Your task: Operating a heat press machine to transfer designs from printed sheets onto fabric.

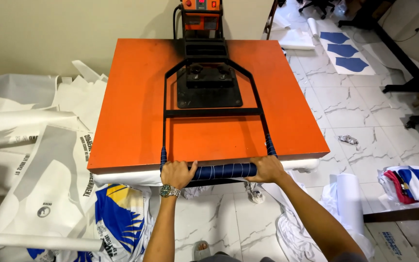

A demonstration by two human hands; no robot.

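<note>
Left hand (178, 173) and right hand (266, 169): fingers wrapped around blue handle (224, 171), 6 o'clock of orange press plate (127, 111); seemingly closed.

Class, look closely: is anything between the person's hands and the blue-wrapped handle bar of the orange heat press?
Nothing visible. The left hand and right hand both grip the blue-wrapped handle bar directly.
</note>
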